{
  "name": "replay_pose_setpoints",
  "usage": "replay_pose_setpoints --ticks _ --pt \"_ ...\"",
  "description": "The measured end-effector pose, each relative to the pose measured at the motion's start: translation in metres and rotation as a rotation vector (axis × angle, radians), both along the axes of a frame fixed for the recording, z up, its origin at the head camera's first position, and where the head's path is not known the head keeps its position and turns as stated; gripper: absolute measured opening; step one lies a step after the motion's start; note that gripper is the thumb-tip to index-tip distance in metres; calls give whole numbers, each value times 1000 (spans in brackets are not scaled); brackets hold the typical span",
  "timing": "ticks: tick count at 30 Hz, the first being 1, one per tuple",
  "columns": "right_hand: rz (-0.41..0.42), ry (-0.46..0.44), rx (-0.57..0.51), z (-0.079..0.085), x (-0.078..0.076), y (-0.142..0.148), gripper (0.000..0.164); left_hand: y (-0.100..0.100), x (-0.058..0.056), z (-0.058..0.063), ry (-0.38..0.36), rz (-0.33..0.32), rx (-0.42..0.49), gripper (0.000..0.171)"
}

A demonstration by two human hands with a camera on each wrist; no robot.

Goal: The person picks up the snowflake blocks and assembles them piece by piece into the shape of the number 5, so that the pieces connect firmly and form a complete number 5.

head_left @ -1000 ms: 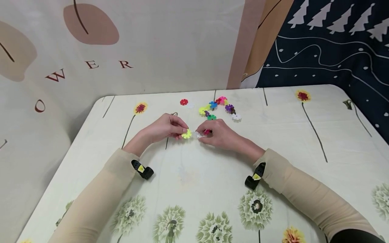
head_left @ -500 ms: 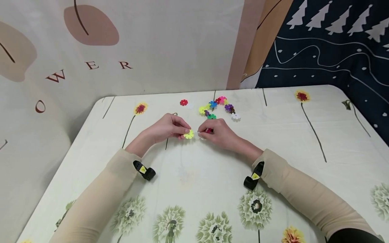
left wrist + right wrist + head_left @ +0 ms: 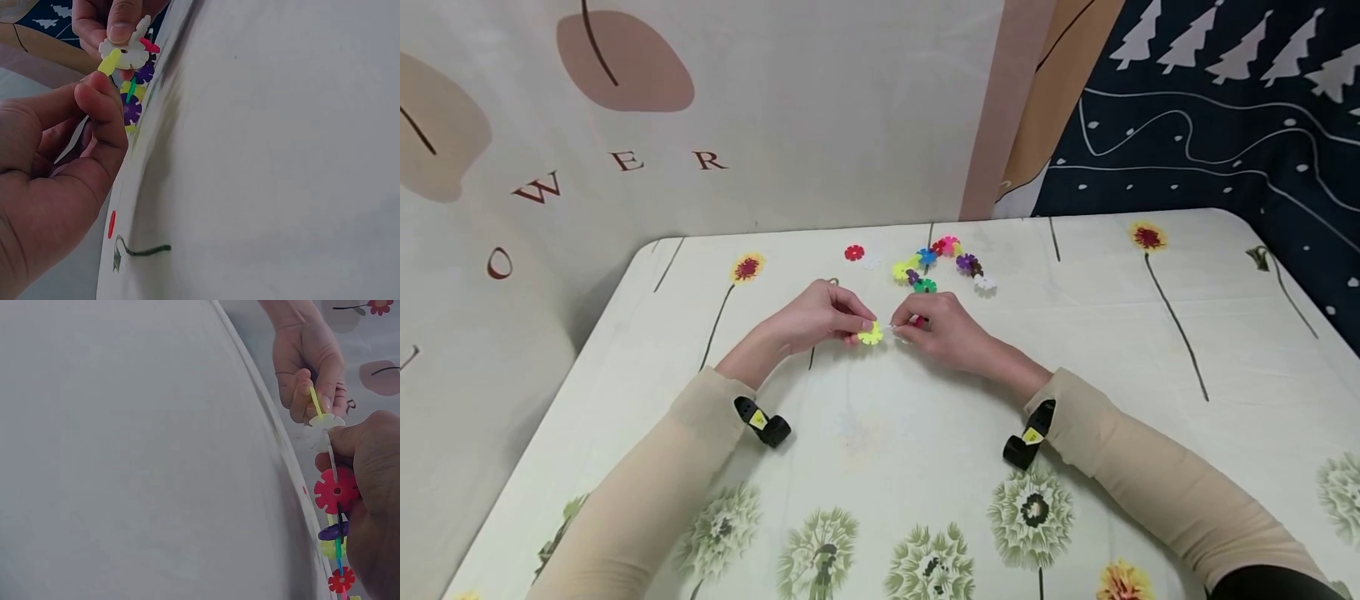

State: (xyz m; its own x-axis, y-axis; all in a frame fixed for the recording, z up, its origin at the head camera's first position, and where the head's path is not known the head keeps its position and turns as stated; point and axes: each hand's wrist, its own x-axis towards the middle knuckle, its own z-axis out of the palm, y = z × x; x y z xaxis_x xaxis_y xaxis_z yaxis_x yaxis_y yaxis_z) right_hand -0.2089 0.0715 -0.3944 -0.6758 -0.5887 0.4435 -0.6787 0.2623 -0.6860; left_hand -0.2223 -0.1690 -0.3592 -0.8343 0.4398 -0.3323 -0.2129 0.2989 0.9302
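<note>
In the head view, my left hand (image 3: 820, 318) pinches a yellow notched plastic disc (image 3: 871, 335) between thumb and fingers. Facing it, my right hand (image 3: 946, 329) pinches a white notched disc (image 3: 325, 421). Seen from the left wrist, the yellow disc (image 3: 110, 63) is edge-on, its rim right at the white disc (image 3: 128, 57). The right wrist view shows another white disc (image 3: 332, 456) edge-on, slotted between the pinched one and a pinkish-red disc (image 3: 335, 490). My right fingers partly cover these pieces.
Behind my hands, a curved chain of joined discs, including green (image 3: 925, 286), blue (image 3: 927, 257) and white (image 3: 985, 285) ones, lies on the flower-print tablecloth (image 3: 865, 467). A red disc (image 3: 853, 252) lies apart beside a pale white one (image 3: 871, 262), near the table's far edge.
My left hand has shifted slightly right with the yellow disc, narrowing the gap to the white disc. My right hand has drawn slightly right and turned its white disc more edge-on.
</note>
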Motion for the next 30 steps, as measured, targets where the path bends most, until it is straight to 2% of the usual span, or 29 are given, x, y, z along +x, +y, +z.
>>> replay_pose_setpoints --ticks 6,14,24,30 --pt "-4 4 -23 3 0 3 7 3 0 3 0 13 2 17" --pt "-37 -21 -34 4 -1 2 6 5 1 4 7 68 56 15" --pt "11 11 -19 6 -2 4 6 7 -1 5 -30 27 33 12" --pt "-15 35 -28 7 -2 3 5 10 0 5 -53 99 49 14"
